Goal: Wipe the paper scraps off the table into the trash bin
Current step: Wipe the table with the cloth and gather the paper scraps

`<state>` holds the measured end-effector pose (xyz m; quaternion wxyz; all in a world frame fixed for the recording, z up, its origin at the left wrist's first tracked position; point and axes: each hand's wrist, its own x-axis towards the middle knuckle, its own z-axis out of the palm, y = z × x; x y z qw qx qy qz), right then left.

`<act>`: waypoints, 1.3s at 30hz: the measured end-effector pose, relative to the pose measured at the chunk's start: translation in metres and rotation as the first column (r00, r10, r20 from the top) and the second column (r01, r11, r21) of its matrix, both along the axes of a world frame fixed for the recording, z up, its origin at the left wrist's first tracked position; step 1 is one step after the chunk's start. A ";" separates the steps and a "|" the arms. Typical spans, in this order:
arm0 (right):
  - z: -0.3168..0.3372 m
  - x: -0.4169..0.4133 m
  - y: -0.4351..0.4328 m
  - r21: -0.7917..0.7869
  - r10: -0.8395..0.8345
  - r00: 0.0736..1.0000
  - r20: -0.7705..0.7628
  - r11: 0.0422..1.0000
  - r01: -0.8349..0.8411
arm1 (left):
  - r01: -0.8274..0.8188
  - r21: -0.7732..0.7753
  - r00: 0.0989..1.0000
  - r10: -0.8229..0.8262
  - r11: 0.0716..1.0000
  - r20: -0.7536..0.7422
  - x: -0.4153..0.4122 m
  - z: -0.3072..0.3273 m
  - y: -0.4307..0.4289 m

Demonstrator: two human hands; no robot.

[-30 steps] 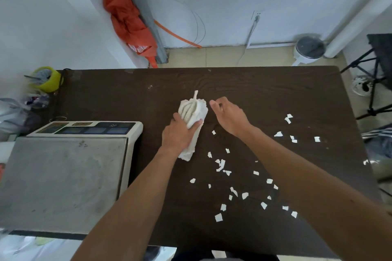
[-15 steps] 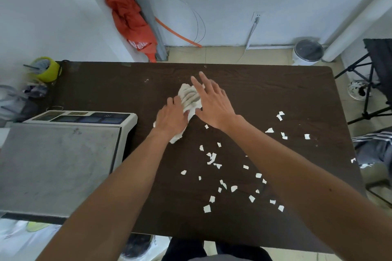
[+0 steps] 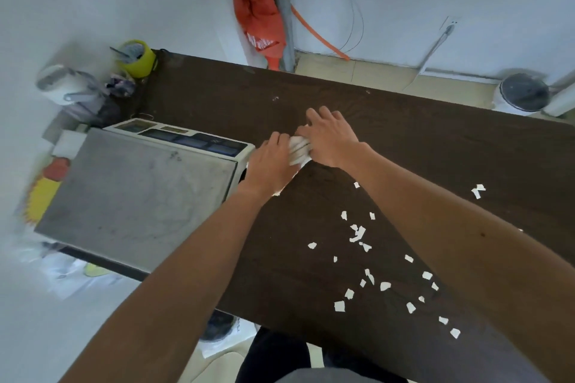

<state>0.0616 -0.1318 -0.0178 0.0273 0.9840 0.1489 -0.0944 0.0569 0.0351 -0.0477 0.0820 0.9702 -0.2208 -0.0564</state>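
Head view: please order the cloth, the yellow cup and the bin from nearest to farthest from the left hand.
1. Cloth, held by the left hand.
2. Yellow cup, far to the left.
3. Bin, far to the right.

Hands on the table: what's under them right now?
A crumpled white cloth shows between the left hand and right hand, on the dark table. Most of it is covered, so whether anything lies beneath it cannot be seen.

Dark table [image 3: 435, 140] bears paper scraps [image 3: 357, 233], cloth [image 3: 299, 149] — and scale [image 3: 140, 196].
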 end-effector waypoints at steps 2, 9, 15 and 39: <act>-0.007 0.003 0.012 0.001 0.023 0.999 -0.047 1.000 -0.023 | -0.068 0.098 0.997 0.070 0.993 -0.019 -0.009 -0.011 0.011; -0.015 -0.005 0.012 0.086 0.066 0.962 -0.264 0.995 -0.045 | -0.083 0.127 0.995 0.089 0.988 -0.041 -0.048 -0.031 0.011; -0.018 -0.034 -0.006 0.189 0.030 0.951 -0.307 0.982 0.030 | -0.061 0.145 0.992 0.076 0.988 -0.102 -0.070 -0.024 -0.001; -0.017 -0.173 -0.130 0.115 -0.088 0.916 -0.391 0.983 0.144 | -0.008 0.071 0.972 0.025 0.997 -0.234 -0.205 -0.021 -0.124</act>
